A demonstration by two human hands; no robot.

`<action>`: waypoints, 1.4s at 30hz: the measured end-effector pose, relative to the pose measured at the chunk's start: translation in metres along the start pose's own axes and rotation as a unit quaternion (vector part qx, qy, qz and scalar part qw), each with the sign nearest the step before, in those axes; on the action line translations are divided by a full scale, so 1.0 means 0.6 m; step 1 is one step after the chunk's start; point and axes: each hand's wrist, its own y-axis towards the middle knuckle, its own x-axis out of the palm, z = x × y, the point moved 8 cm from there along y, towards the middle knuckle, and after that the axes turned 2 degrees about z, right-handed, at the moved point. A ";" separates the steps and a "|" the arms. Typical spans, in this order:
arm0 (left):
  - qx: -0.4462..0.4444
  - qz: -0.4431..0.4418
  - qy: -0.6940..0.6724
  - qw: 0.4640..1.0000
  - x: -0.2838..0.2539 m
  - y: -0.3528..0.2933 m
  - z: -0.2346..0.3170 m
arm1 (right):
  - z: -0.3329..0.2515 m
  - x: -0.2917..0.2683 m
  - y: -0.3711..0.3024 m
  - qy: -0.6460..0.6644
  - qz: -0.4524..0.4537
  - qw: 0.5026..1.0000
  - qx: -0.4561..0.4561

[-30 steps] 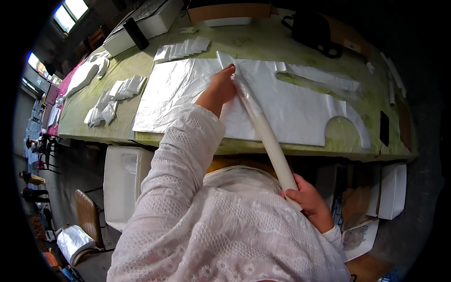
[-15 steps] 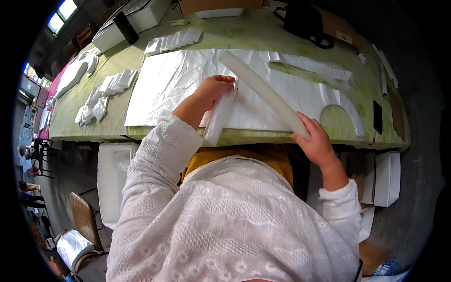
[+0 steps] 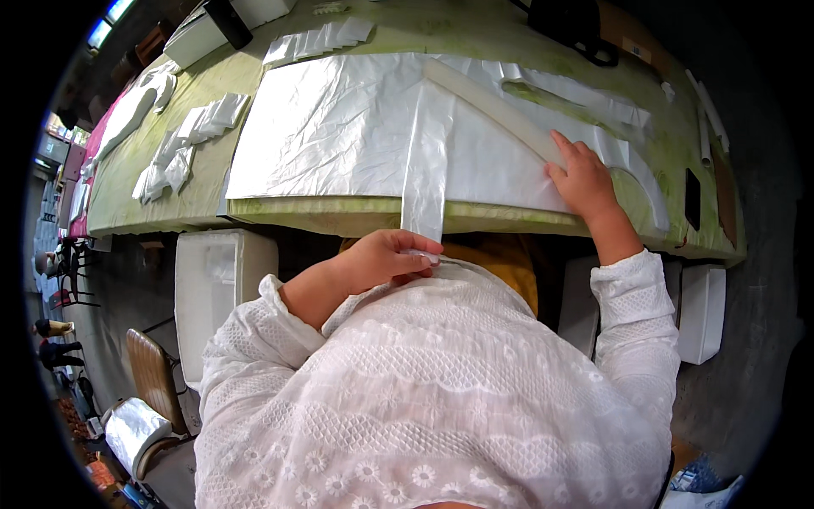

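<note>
My left hand [image 3: 394,259], fingers pinched together, holds the near end of a long clear plastic strip [image 3: 426,161] close to my body. From there the strip runs over the table's front edge and up across a silvery sheet [image 3: 322,127]. A long whitish bar or tube [image 3: 492,106] lies slantwise on the sheet, its far end by the strip's far end. At its near end is my right hand [image 3: 585,182], thumb on one side and fingers on the other, closed on it. How firm this hold is does not show.
Folded clear plastic pieces [image 3: 199,127] lie at the left, with more folded pieces [image 3: 318,41] farther back. Loose plastic strips [image 3: 585,106] and a black phone [image 3: 693,199] are at the right. A white foam box [image 3: 203,297] stands below the table's front edge, near a brown chair [image 3: 155,373].
My left hand has come down toward my body, drawing the strip straight over the table edge. The bar has been lowered onto the sheet, and my right hand has moved slightly right and up.
</note>
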 end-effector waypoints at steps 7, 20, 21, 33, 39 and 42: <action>0.086 -0.057 -0.053 0.993 0.046 0.027 -0.020 | -0.228 0.013 -0.062 0.077 0.003 0.950 -0.304; 0.379 0.181 0.639 0.645 -0.053 0.101 0.214 | -0.250 0.063 -0.074 0.074 0.001 0.959 -0.272; 0.326 0.184 0.670 0.641 -0.057 0.131 0.203 | -0.250 0.060 -0.077 0.074 0.014 0.959 -0.274; 0.437 0.159 0.503 0.729 -0.066 0.080 0.206 | -0.219 0.048 -0.072 0.231 0.068 0.944 -0.224; 0.404 0.180 0.527 0.726 -0.012 0.029 0.151 | -0.221 0.047 -0.034 0.355 0.081 0.916 -0.169; 0.374 0.206 0.530 0.732 -0.006 0.038 0.141 | -0.223 0.057 -0.033 0.382 0.082 0.904 -0.174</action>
